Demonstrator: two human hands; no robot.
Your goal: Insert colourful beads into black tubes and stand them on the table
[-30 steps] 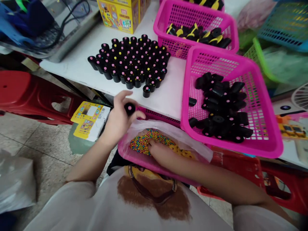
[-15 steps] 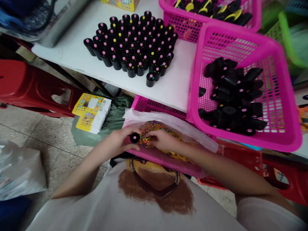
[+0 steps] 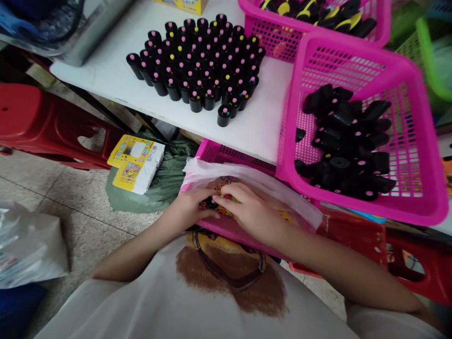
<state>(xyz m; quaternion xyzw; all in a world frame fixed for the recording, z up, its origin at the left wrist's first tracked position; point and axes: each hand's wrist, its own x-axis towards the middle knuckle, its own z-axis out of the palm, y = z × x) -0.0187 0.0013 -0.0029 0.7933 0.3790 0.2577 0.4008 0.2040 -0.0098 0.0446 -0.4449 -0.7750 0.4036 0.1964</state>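
Observation:
My left hand [image 3: 189, 206] is wrapped round a small black plastic cup [image 3: 207, 203], which is partly hidden by the fingers. Over the cup's mouth, the fingertips of my right hand [image 3: 249, 212] are pinched together; whatever is between them is too small to make out. Both hands are inside a lined pink basket at my lap, above many small multicoloured beads [image 3: 228, 181]. A white plastic liner [image 3: 243, 170] rises along the basket's far side. Yellow pieces [image 3: 285, 216] show beyond my right wrist.
Rows of upright black cups [image 3: 197, 61] with pink or yellow pegs stand on the white table [image 3: 261, 127]. A pink basket [image 3: 423, 188] at the right holds loose black parts [image 3: 348, 141]. Yellow printed cards [image 3: 136, 162] lie left, near a red stool [image 3: 31, 122].
My right hand has moved left from the beads to the cup, its fingers now pinched over it. The cup in my left hand has shifted slightly right and is more covered.

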